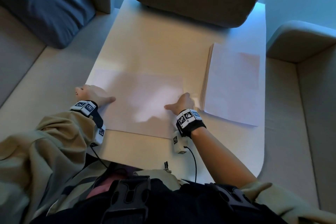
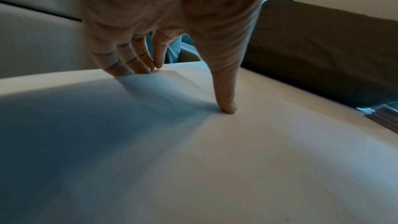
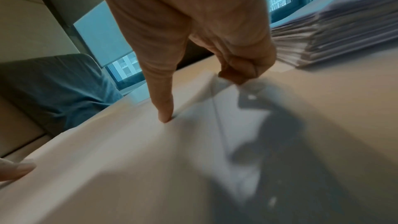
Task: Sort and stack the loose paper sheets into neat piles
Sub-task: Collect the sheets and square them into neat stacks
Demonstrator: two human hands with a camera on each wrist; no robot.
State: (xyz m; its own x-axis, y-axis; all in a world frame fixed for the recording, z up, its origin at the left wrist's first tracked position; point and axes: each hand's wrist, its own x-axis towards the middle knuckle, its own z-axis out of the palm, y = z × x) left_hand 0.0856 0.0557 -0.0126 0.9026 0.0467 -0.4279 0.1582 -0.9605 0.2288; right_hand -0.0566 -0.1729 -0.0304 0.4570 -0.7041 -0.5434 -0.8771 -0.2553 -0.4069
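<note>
A wide sheet (image 1: 141, 100) lies flat on the near left of the desk (image 1: 163, 45). The left hand (image 1: 94, 94) pinches its left edge, thumb on top, fingers (image 2: 129, 60) curled under. The right hand (image 1: 183, 103) pinches its right edge likewise. A stack (image 1: 232, 85) sits just right of it.

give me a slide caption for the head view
Both hands hold a paper sheet beside a stacked pile.
</note>
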